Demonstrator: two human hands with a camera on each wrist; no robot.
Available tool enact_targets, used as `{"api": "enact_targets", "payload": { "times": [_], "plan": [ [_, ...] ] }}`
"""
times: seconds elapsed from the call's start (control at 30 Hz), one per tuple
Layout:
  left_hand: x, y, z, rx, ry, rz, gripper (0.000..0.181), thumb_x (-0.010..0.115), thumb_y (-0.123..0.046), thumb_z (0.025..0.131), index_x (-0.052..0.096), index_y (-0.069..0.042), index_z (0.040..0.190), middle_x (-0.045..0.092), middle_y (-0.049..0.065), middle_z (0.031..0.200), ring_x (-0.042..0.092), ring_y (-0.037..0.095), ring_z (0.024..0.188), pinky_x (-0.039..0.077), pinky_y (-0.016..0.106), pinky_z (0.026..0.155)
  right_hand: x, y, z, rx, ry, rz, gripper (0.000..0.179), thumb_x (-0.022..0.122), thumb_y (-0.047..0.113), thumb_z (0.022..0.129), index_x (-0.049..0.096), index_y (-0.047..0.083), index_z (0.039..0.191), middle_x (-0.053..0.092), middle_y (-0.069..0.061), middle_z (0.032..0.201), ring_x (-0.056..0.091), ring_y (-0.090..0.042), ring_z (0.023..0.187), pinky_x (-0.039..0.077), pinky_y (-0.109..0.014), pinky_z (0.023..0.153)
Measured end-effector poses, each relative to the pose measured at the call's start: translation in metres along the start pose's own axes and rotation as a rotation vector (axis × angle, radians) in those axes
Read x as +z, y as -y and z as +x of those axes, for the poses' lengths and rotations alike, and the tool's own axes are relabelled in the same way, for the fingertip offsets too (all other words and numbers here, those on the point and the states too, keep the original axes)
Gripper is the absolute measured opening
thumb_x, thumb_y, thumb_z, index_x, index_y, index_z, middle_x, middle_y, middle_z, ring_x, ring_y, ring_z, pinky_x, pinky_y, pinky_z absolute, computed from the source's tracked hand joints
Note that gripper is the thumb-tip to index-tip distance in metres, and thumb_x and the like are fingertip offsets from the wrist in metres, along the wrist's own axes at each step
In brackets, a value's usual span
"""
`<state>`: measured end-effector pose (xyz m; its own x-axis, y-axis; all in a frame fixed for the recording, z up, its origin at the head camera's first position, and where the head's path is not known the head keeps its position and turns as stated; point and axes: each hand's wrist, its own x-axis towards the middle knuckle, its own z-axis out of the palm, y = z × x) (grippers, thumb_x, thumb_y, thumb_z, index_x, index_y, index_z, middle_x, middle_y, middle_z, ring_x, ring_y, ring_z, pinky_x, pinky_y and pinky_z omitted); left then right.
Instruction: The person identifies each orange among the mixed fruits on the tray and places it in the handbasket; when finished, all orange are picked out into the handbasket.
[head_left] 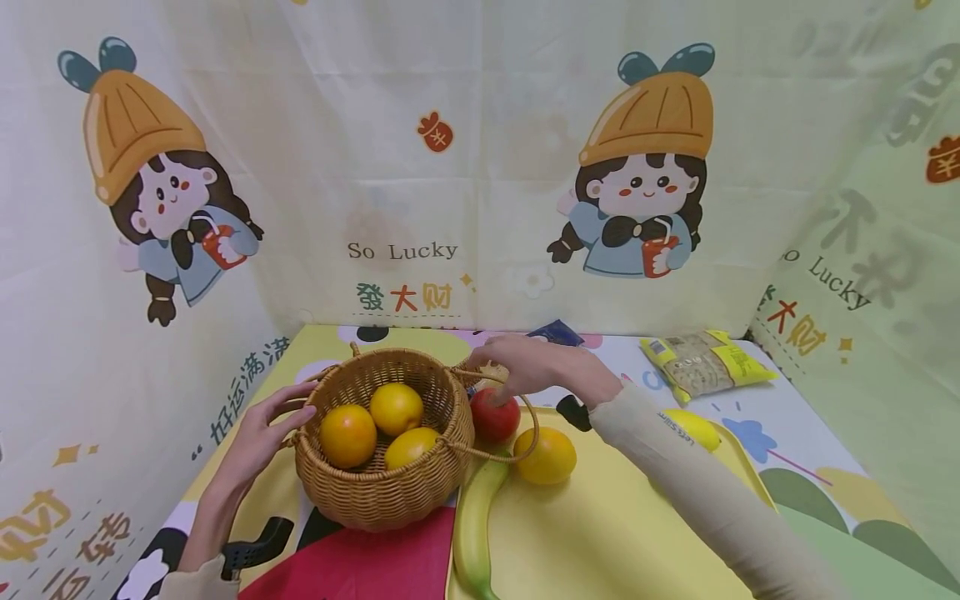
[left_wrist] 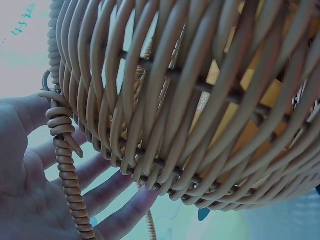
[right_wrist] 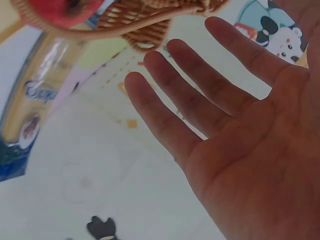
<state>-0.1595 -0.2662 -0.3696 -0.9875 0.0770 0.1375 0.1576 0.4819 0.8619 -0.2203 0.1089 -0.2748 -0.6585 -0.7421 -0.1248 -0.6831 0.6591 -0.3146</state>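
Observation:
A round wicker basket (head_left: 382,498) holds an orange (head_left: 348,436) and two yellow-orange fruits, one farther back (head_left: 397,408) and one in front (head_left: 412,450). My left hand (head_left: 258,437) touches the basket's left rim; in the left wrist view its fingers (left_wrist: 117,192) spread nearly straight along the woven wall. Above the basket's right side is my right hand (head_left: 525,365), by the lowered handle (head_left: 534,425) and a red apple (head_left: 495,421). Its fingers (right_wrist: 162,112) look extended and apart in the right wrist view, and the palm holds nothing.
On a yellow tray (head_left: 622,517) lie a banana (head_left: 474,521), another yellow-orange fruit (head_left: 545,456) and a lemon (head_left: 693,429). A yellow bag (head_left: 705,364) sits at back right, a dark blue packet (head_left: 557,333) behind my right hand. Patterned cloth walls (head_left: 480,167) surround the table.

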Motion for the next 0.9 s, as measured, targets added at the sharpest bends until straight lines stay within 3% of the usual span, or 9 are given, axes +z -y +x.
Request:
{"api": "enact_targets", "payload": {
  "times": [0.17, 0.47, 0.77, 0.9],
  "plan": [
    [0.0, 0.0, 0.0, -0.001, 0.0, 0.001, 0.05, 0.054, -0.029, 0.099, 0.046, -0.003, 0.14, 0.049, 0.023, 0.135, 0.048, -0.002, 0.102, 0.051, 0.042, 0.083, 0.006, -0.014, -0.018, 0.045, -0.012, 0.01, 0.05, 0.075, 0.023, 0.083, 0.058, 0.007, 0.127, 0.058, -0.008, 0.127, 0.053, -0.028, 0.116, 0.043, -0.043, 0.098],
    [0.0, 0.001, 0.002, -0.003, -0.004, 0.011, 0.049, 0.054, -0.029, 0.099, 0.046, -0.004, 0.14, 0.05, 0.022, 0.135, 0.048, -0.001, 0.103, 0.05, 0.033, 0.079, 0.024, -0.036, -0.041, 0.115, -0.006, 0.053, 0.05, 0.075, 0.024, 0.082, 0.058, 0.008, 0.126, 0.06, -0.007, 0.121, 0.054, -0.028, 0.113, 0.044, -0.047, 0.096],
    [0.0, 0.002, 0.002, -0.008, -0.006, 0.021, 0.049, 0.053, -0.029, 0.099, 0.046, -0.004, 0.14, 0.049, 0.022, 0.136, 0.048, 0.026, 0.115, 0.051, 0.035, 0.079, 0.047, -0.055, -0.053, 0.175, 0.034, 0.112, 0.052, 0.076, 0.023, 0.081, 0.057, 0.002, 0.125, 0.061, -0.013, 0.12, 0.056, -0.033, 0.111, 0.044, -0.048, 0.095],
    [0.0, 0.002, 0.002, -0.001, -0.012, 0.017, 0.049, 0.054, -0.03, 0.099, 0.047, -0.003, 0.139, 0.05, 0.023, 0.135, 0.05, 0.012, 0.11, 0.051, 0.033, 0.078, 0.058, -0.058, -0.056, 0.183, 0.067, 0.133, 0.052, 0.077, 0.023, 0.08, 0.058, 0.0, 0.123, 0.062, -0.015, 0.115, 0.056, -0.034, 0.108, 0.045, -0.048, 0.094]
  ]
}}
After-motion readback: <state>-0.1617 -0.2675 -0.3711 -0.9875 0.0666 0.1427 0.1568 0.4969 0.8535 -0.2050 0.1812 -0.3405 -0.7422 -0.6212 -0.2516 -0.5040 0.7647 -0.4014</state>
